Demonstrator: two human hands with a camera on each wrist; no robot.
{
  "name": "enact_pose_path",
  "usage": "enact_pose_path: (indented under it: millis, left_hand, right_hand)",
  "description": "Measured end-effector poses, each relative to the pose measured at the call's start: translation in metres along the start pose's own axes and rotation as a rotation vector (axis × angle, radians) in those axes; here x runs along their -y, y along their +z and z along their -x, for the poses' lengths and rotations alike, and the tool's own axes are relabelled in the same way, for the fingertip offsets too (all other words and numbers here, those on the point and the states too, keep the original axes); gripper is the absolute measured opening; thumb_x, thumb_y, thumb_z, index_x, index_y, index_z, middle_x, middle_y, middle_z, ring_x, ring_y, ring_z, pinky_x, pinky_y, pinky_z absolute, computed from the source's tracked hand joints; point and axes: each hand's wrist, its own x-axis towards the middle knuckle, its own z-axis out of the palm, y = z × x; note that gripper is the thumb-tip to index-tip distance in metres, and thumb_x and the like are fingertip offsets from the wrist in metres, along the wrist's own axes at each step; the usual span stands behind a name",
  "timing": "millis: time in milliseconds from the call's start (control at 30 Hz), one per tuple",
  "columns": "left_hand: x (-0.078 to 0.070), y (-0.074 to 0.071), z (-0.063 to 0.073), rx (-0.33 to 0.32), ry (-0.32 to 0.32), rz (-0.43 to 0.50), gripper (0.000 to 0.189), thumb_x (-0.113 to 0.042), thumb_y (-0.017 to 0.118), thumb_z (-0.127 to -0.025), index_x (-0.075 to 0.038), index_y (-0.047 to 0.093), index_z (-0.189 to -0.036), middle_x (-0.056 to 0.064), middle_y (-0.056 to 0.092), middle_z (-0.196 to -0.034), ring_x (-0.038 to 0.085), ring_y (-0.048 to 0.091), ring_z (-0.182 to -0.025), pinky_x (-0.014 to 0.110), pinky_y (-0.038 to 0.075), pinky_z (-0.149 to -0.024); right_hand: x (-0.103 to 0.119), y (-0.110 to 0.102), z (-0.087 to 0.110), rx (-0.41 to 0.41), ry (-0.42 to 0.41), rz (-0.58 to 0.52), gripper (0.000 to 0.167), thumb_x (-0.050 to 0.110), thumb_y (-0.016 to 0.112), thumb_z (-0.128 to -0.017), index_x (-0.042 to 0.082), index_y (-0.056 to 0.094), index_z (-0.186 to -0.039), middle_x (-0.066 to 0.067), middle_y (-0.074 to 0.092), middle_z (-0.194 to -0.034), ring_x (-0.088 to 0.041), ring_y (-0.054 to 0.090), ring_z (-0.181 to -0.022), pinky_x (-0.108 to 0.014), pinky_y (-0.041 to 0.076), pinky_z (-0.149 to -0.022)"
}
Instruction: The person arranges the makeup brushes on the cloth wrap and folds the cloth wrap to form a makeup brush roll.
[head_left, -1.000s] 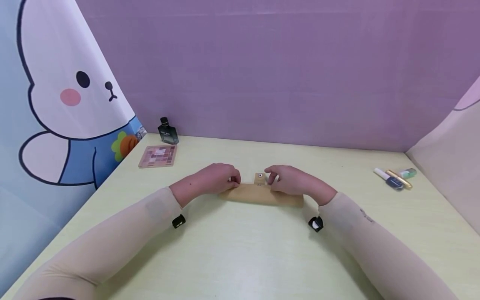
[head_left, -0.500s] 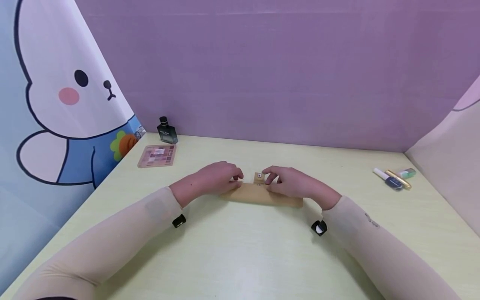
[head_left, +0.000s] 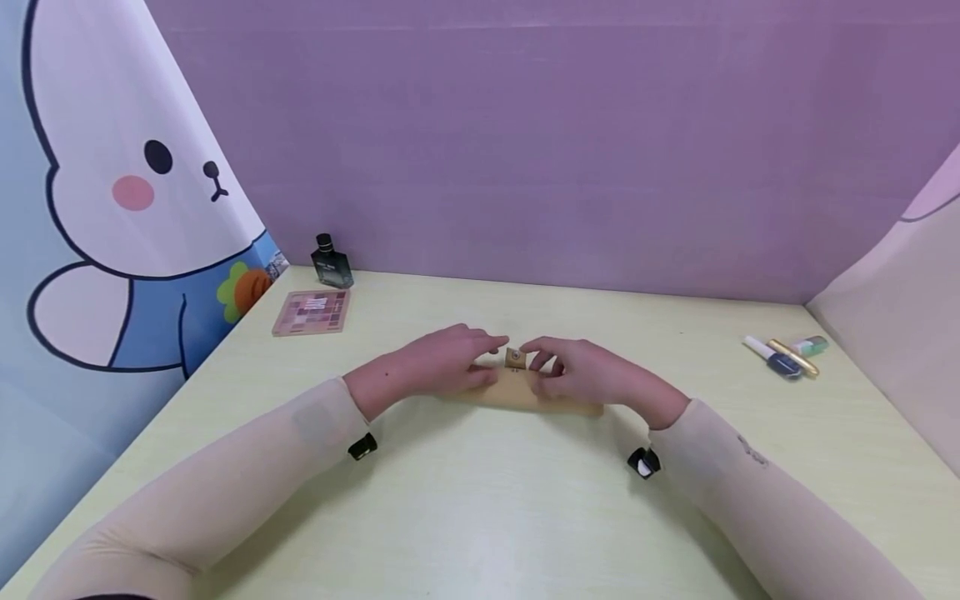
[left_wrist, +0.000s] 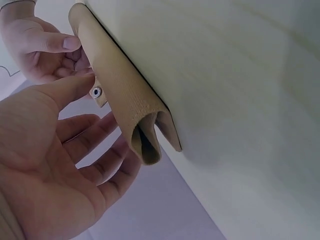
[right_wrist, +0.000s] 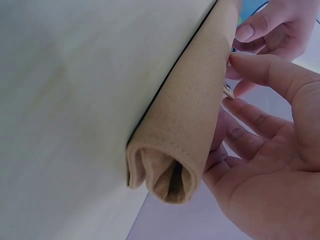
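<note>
A tan rolled-up case point(head_left: 513, 393) lies crosswise at mid-table, with a small tab point(head_left: 515, 359) bearing a metal snap standing up at its far edge. Its spiral end and layered edge show in both wrist views. My left hand point(head_left: 446, 360) holds the left part of the roll point(left_wrist: 117, 75), thumb on the near side and fingers behind; its index finger stretches toward the tab. On the other side, my right hand point(head_left: 588, 371) holds the roll point(right_wrist: 185, 95) with thumb in front and fingers curled behind, index fingertip beside the tab. Some fingertips are hidden behind the roll.
A dark square bottle point(head_left: 331, 262) and a pink makeup palette point(head_left: 311, 313) sit at the back left. At the right lie a navy bottle with white cap point(head_left: 776, 360), a gold tube point(head_left: 795, 357) and a green-tipped tube point(head_left: 812, 345). A purple backdrop point(head_left: 525, 150) closes off the back.
My left hand has slid right along the roll, its index finger straightening toward the tab. The right hand has shifted slightly left and stays at the roll. The tab now tilts more.
</note>
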Motion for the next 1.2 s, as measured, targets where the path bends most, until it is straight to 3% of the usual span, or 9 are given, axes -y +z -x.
enact_pose_path:
  millis: [367,533,800,967,1200]
  left_hand:
    - [-0.003,0.004,0.002,0.024,0.027,-0.031,0.059,-0.030,0.068,-0.107,-0.011,0.051,-0.159,0.004,0.075,-0.118,0.018,0.065,-0.100,0.039,0.057,-0.099]
    - [-0.003,0.005,0.005,0.009,0.062,-0.052,0.057,-0.028,0.069,-0.106,-0.010,0.053,-0.158,0.002,0.074,-0.111,0.017,0.062,-0.093,0.037,0.057,-0.093]
    - [-0.014,0.003,0.012,0.031,0.058,-0.121,0.058,-0.031,0.066,-0.108,-0.010,0.050,-0.160,0.010,0.072,-0.139,0.029,0.068,-0.122,0.043,0.056,-0.109]
    - [-0.019,0.004,0.014,0.058,0.022,-0.144,0.062,-0.034,0.066,-0.107,-0.012,0.047,-0.162,0.009,0.067,-0.148,0.032,0.064,-0.128,0.045,0.054,-0.113]
    - [-0.020,0.007,0.016,0.063,0.021,-0.182,0.062,-0.036,0.066,-0.108,-0.013,0.048,-0.162,0.008,0.066,-0.151,0.032,0.063,-0.131,0.047,0.053,-0.114]
  right_hand:
    - [0.000,0.004,0.006,0.003,-0.013,-0.038,0.059,0.012,0.075,-0.099,0.015,0.056,-0.154,-0.011,0.072,-0.135,-0.023,0.075,-0.114,-0.046,0.061,-0.102]
    - [0.000,0.006,0.009,-0.015,-0.030,-0.035,0.056,0.013,0.075,-0.099,0.015,0.059,-0.152,-0.010,0.073,-0.135,-0.022,0.075,-0.112,-0.042,0.062,-0.098]
    - [0.000,0.007,0.013,-0.024,-0.044,-0.024,0.052,0.017,0.072,-0.100,0.017,0.060,-0.151,-0.009,0.073,-0.136,-0.020,0.076,-0.110,-0.038,0.063,-0.094]
    - [0.002,0.006,0.014,-0.017,-0.044,-0.004,0.051,0.021,0.072,-0.101,0.017,0.061,-0.151,-0.007,0.073,-0.135,-0.018,0.074,-0.110,-0.038,0.061,-0.096]
    - [0.002,0.007,0.014,-0.012,-0.075,0.028,0.050,0.021,0.071,-0.103,0.015,0.062,-0.151,-0.004,0.072,-0.132,-0.014,0.068,-0.103,-0.032,0.057,-0.091]
